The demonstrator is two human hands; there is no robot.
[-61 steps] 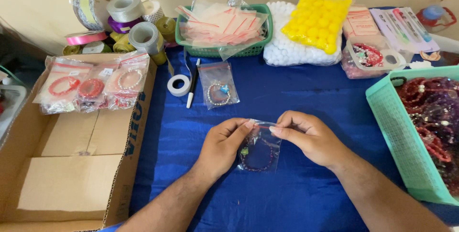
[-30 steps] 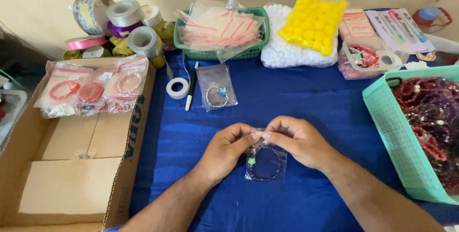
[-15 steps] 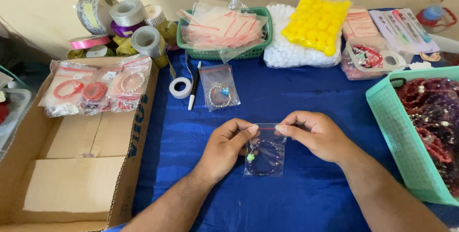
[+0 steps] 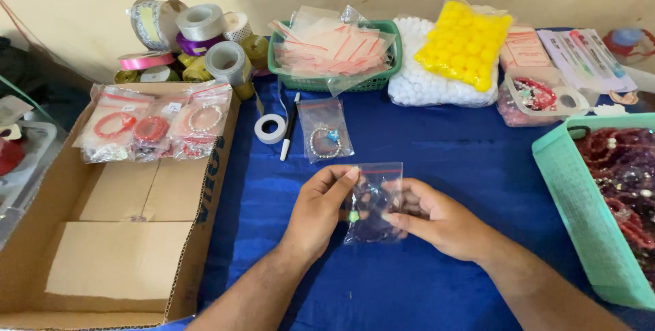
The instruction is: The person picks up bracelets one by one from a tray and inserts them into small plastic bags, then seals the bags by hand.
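Both of my hands hold one small clear zip bag point(image 4: 374, 203) with a dark bead bracelet inside, lifted a little above the blue cloth point(image 4: 437, 140). My left hand point(image 4: 319, 208) pinches the bag's upper left corner. My right hand point(image 4: 430, 218) grips its right side, fingers behind the plastic. Another bagged bracelet point(image 4: 325, 139) lies flat just beyond the hands, next to a white tape roll point(image 4: 270, 128) and a pen point(image 4: 289, 136).
An open cardboard box point(image 4: 102, 222) at the left carries several bagged red bracelets point(image 4: 150, 128) on its flap. A teal basket of dark bracelets point(image 4: 614, 194) stands at the right. At the back are ribbon rolls point(image 4: 198, 38), a green basket of empty bags point(image 4: 334, 51) and yellow and white pompoms point(image 4: 457, 51).
The bag was held by its top edge between both hands; now my right hand has slid down its right side and the bag is raised and tilted toward me.
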